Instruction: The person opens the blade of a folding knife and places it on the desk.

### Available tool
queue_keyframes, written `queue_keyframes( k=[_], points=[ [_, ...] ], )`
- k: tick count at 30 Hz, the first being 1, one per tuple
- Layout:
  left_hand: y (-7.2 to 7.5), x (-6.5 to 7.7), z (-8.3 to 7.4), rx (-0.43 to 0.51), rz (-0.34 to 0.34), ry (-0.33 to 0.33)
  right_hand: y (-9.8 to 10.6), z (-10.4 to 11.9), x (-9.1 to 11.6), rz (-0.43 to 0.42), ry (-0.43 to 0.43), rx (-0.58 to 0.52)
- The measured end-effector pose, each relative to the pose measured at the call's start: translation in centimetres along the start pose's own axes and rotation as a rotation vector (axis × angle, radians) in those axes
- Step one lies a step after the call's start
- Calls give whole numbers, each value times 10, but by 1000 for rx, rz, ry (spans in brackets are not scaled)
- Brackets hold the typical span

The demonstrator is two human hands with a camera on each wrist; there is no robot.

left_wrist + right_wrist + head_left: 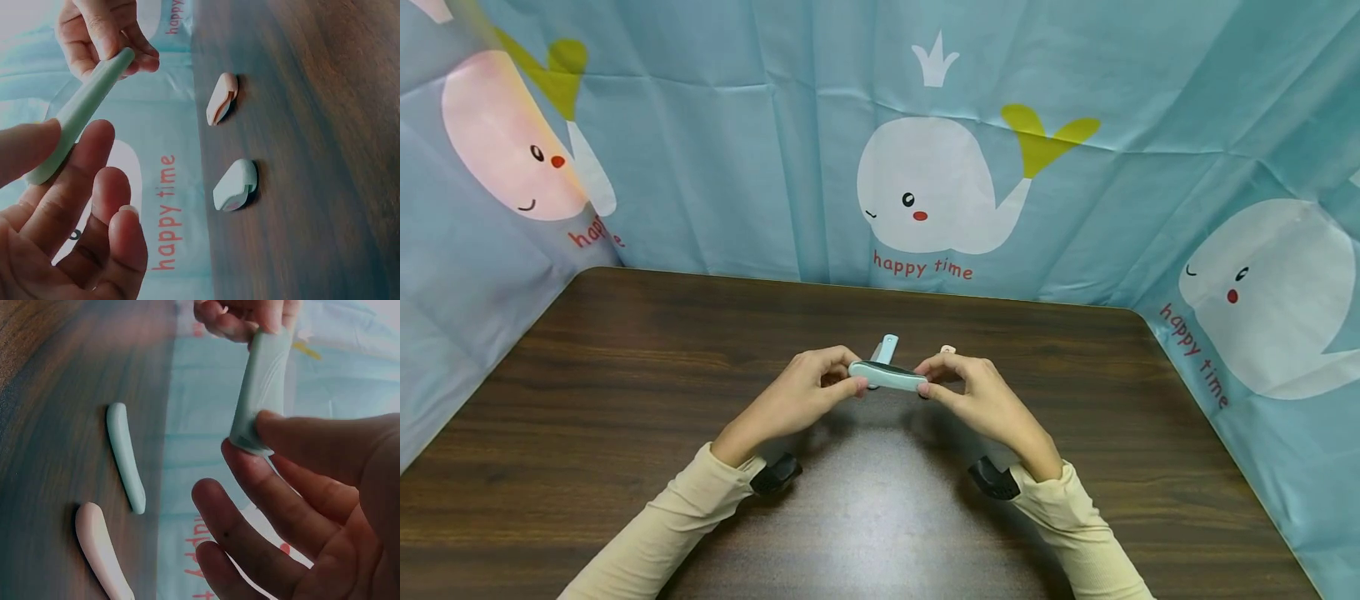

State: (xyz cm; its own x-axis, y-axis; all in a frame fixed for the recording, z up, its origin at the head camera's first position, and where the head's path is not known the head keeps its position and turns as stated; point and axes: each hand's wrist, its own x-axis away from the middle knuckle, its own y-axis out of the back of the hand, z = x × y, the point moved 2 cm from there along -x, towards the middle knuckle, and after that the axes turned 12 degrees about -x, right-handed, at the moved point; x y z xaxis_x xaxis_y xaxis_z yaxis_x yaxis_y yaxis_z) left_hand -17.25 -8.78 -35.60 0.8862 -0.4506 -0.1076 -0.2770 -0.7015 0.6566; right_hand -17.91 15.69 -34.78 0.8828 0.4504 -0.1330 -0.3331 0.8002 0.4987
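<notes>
A slim mint-green handled thing that looks like a folding knife (889, 377) is held level above the table, with a dark strip along its top. My left hand (808, 392) pinches one end between thumb and fingers. The other end is pinched by the thumb and index finger of my right hand (977, 392), its remaining fingers spread loosely in the right wrist view. Curved raised lines mark the broad side of the mint-green knife (269, 381). Behind the hands on the table lie a similar light blue-green one (236, 185) and a pale pink one (222, 99).
The dark wood table (625, 375) has rounded far corners. A light blue curtain (715, 167) printed with whales hangs along its back and sides. Black wrist cameras (777, 475) sit at both cream sleeves.
</notes>
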Motion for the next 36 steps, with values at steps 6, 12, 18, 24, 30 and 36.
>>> queue_keyframes(
  k=[6, 12, 18, 24, 30, 36],
  points=[
    [-1, 0, -3, 40, -60, 5, -2, 0, -1, 49, 14, 1],
    [-1, 1, -5, 54, -92, 10, -5, 1, -1, 71, 16, -7],
    [-1, 1, -6, 80, -85, 19, -8, 2, 1, 96, 24, -16],
    [-2, 0, -5, 86, -79, 7, -7, 4, 2, 56, 36, 8],
    [-3, 0, -6, 103, -58, 8, -9, 9, 2, -10, 96, -6],
    [-6, 1, -7, 97, -46, 0, -17, 15, 2, -48, 148, -42]
  ],
)
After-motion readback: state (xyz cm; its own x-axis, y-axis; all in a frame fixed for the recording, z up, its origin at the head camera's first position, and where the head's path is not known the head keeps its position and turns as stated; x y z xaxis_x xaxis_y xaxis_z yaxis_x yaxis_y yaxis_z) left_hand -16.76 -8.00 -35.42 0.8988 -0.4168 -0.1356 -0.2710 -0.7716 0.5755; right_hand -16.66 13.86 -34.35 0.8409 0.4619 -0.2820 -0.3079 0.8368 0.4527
